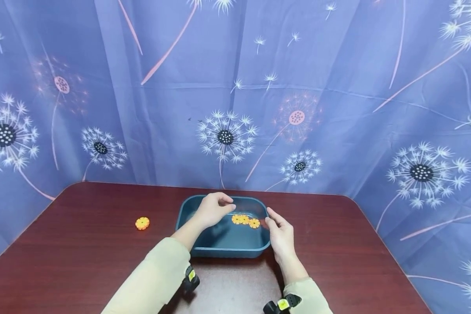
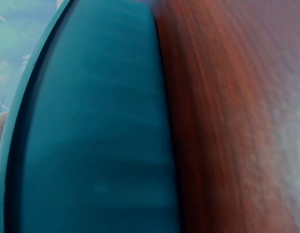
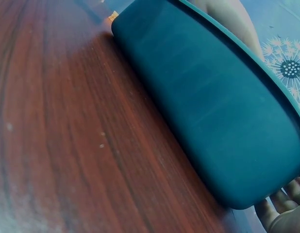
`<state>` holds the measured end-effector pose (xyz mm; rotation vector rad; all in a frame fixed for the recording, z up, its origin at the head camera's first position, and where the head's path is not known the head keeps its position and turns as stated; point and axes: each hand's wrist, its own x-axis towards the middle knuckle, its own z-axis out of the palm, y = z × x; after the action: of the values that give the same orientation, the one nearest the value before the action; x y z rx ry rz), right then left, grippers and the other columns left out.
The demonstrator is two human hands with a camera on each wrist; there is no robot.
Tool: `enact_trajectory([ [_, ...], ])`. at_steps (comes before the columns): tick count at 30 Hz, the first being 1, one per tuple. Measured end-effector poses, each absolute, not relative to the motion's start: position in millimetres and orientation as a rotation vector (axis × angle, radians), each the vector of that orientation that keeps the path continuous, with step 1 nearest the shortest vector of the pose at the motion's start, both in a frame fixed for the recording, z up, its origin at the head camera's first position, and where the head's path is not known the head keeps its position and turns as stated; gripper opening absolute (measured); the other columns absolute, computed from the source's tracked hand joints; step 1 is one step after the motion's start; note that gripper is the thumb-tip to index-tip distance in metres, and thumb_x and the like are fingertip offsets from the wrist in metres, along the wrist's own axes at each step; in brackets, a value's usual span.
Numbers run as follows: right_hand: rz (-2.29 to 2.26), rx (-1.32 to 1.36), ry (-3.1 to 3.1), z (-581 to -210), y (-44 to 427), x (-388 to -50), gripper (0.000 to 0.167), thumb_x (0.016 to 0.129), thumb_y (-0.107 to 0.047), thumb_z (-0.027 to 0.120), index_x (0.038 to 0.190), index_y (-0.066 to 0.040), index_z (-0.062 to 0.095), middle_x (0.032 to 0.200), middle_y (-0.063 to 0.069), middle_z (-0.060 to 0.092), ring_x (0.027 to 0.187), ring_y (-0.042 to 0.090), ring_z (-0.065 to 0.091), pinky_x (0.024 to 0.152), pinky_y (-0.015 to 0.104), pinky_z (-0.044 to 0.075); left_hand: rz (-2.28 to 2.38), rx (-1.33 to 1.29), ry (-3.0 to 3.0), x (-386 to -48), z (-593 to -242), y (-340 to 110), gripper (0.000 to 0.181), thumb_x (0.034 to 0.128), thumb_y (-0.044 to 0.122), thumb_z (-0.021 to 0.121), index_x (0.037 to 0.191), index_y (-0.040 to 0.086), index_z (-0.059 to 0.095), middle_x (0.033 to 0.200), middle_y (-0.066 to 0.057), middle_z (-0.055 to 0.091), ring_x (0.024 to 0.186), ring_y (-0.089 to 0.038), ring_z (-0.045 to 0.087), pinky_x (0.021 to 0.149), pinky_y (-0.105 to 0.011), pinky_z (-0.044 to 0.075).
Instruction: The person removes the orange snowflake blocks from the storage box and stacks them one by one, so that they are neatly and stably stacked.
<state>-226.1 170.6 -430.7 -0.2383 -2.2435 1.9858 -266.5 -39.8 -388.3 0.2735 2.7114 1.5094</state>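
A dark teal basin (image 1: pixel 229 252) stands on the table, holding several yellow-orange flower-shaped discs (image 1: pixel 254 223) towards its right side. Over the basin's back left part hangs my left hand (image 1: pixel 213 210), palm down, thumb and forefinger bent with a gap between them and nothing visible in it. My right hand (image 1: pixel 281 237) holds the basin's right rim, thumb on top near the edge; in the right wrist view its fingers (image 3: pixel 288 206) lie against the end wall of the basin (image 3: pixel 203 102). The left wrist view is filled by the basin's side (image 2: pixel 101 121).
One more yellow-orange disc (image 1: pixel 142 223) lies on the reddish-brown table (image 1: pixel 102 244), left of the basin; a bit of orange (image 3: pixel 112 17) shows past the basin in the right wrist view. A blue dandelion-print curtain (image 1: pixel 172 131) hangs along the table's back and sides.
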Motion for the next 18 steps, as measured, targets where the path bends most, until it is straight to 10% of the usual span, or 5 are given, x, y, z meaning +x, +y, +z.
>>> enact_trajectory([
  [18,1.994,-0.254,-2.228,-434,171,-227,0.040,0.095,-0.012,0.050,0.135,-0.011,0.053,0.138,0.013,0.052,0.107,0.032,0.064,0.106,0.046,0.039,1.400,0.311,2.684,-283,-406,-26,0.020,0.0874,0.022,0.067,0.102,0.010,0.069,0.098,-0.005,0.066,0.088,-0.018,0.060,0.078,-0.034,0.052],
])
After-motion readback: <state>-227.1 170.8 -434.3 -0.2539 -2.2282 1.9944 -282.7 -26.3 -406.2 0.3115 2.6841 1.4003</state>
